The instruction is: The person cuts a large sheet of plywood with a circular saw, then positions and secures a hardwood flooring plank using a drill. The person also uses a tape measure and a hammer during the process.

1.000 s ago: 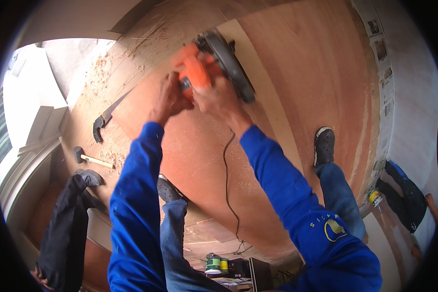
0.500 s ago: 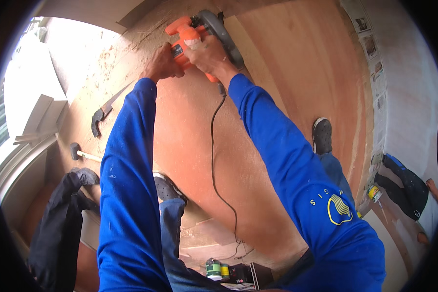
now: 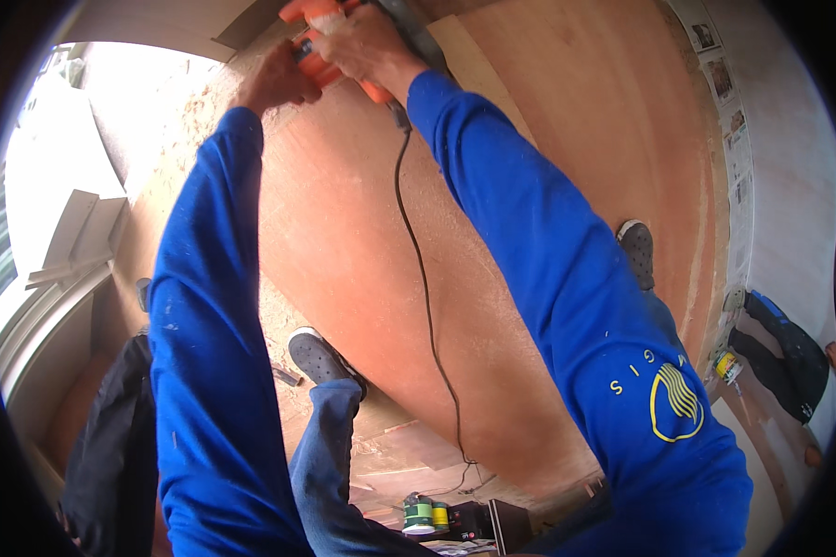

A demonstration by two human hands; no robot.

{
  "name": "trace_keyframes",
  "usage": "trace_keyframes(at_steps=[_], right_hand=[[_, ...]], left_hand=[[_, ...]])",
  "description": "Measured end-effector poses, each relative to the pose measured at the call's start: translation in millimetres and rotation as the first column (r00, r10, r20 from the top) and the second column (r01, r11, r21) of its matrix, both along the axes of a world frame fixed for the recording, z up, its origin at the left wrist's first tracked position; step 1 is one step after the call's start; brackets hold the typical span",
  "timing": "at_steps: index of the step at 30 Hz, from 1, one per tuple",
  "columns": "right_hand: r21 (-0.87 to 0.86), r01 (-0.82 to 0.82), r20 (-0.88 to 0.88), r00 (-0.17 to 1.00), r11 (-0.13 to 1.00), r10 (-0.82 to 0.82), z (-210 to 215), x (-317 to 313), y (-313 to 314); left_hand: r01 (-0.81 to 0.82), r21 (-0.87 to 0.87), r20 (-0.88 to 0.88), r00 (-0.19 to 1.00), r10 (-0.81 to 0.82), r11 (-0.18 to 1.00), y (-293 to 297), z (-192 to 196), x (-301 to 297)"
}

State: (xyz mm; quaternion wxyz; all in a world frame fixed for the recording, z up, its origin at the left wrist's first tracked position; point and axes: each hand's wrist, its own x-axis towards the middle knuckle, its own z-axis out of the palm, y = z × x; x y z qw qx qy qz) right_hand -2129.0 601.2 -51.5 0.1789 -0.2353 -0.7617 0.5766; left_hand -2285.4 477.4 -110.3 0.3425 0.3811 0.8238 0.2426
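Observation:
An orange circular saw (image 3: 318, 69) with a dark rounded guard (image 3: 416, 42) is at the far end of my reach, partly cut off by the top edge. My right hand (image 3: 367, 46) wraps round its handle. Beside it, my left hand (image 3: 280, 78) grips the saw's orange body. A black power cord (image 3: 422, 269) runs from the saw back toward me across a large reddish-brown wooden sheet (image 3: 344, 213). The blade is hidden from view.
A co-worker's dark-trousered leg (image 3: 111, 436) is at left. Another person (image 3: 780, 353) is low at right beside a paint can (image 3: 726, 367). Pale boards (image 3: 82, 232) lean at left. Near me stand green and yellow cans (image 3: 420, 513). Sawdust (image 3: 195, 116) covers the far left.
Both hands have moved the saw farther away and slightly left. The cord trails after it. The handsaw at left is now hidden behind my left arm, as is most of the mallet.

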Motion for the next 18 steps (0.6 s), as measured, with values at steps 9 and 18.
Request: trace_keyframes(at_steps=[9,18], right_hand=[[-0.233,0.033,0.021,0.999,0.972,-0.029,87.4,77.2,-35.1],[-0.253,0.188,0.684,0.728,0.949,0.038,203.2,293.7,-155.6]], left_hand=[[0.122,-0.095,-0.227,0.964,-0.141,0.988,-46.5,98.3,66.2],[-0.294,-0.425,0.313,0.840,0.443,0.856,-320.6,318.6,312.3]])
